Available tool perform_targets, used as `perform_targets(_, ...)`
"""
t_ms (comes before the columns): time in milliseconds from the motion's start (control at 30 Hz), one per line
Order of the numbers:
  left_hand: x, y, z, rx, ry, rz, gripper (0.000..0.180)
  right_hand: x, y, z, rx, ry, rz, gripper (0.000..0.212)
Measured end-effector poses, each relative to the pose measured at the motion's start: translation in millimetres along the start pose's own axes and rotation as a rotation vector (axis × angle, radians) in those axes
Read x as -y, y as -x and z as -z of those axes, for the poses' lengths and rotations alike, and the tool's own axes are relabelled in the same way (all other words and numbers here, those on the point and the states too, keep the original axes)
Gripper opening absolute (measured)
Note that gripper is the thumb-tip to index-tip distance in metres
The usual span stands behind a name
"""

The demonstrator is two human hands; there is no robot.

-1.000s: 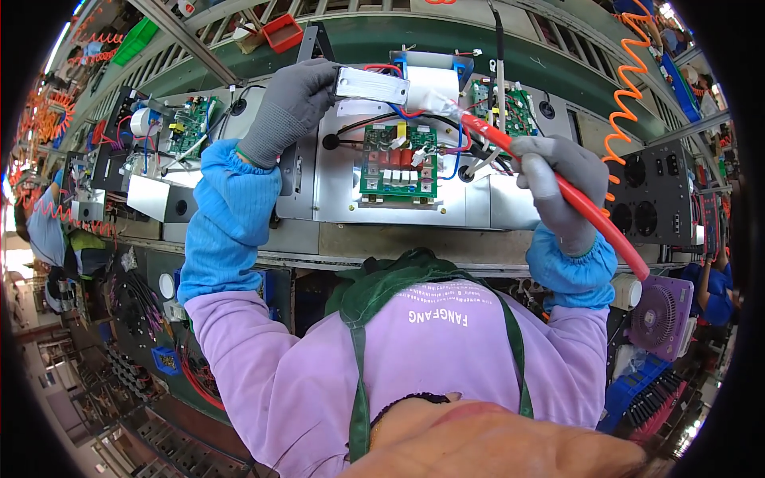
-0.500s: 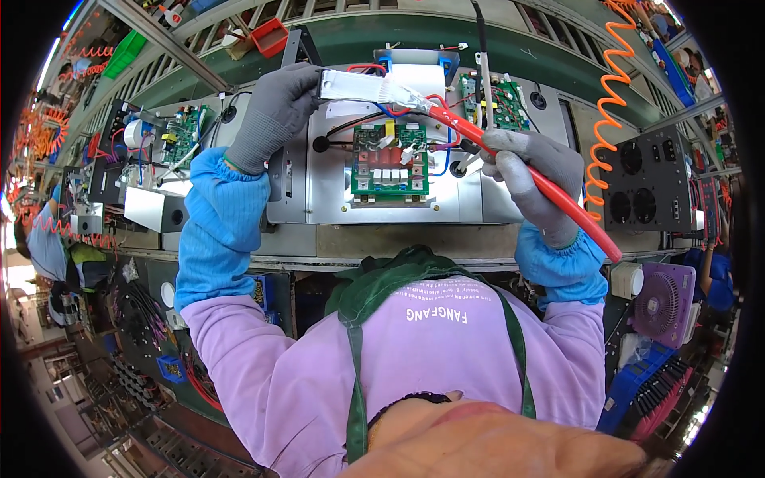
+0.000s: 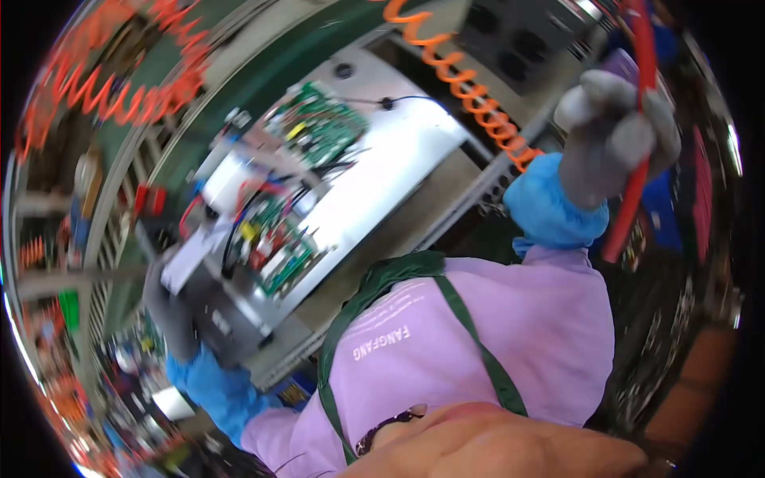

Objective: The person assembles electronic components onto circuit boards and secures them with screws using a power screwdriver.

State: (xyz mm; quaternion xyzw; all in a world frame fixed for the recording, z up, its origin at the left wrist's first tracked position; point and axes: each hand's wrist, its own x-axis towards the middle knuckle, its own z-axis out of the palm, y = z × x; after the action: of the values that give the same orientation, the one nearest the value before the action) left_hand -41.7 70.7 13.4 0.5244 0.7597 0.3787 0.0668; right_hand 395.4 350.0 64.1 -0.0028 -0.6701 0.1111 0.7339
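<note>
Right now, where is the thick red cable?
In the head view, the red cable is at the upper right, gripped in the person's gloved right hand, just beyond the blue sleeve.

The red cable (image 3: pixel 646 56) is cut off by the top edge and partly covered by the right hand (image 3: pixel 612 139). The left hand (image 3: pixel 169 307) and white strip (image 3: pixel 188 258) are blurred. The green boards (image 3: pixel 323 123) are smeared too.

Remotely, I see grey-gloved hands (image 3: pixel 599 147), gathered blue sleeve covers (image 3: pixel 556 203), a white-lettered lilac top (image 3: pixel 538 331) and a green apron (image 3: pixel 390 280).
</note>
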Motion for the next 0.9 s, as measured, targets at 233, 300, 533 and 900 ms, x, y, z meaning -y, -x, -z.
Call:
perform_targets(233,-23.6,8.6,-1.0,-0.101,-0.047,0.180,0.026,-54.5,47.1,251.3,0.089,0.894,-0.869,0.017)
perform_targets(300,-14.4,3.1,-12.1,-0.112,0.016,0.240,0.030,-70.4,77.9,306.7,0.185,1.227,-0.785,0.016)
perform_targets(533,6.3,13.5,-0.1,-0.193,0.224,0.392,0.047,-193.2,182.0,424.3,0.373,1.465,-0.878,0.018)
perform_targets(900,40.2,22.2,27.0,-0.209,-0.012,0.434,0.048,-278.3,226.7,479.3,0.356,1.525,-1.167,0.018)
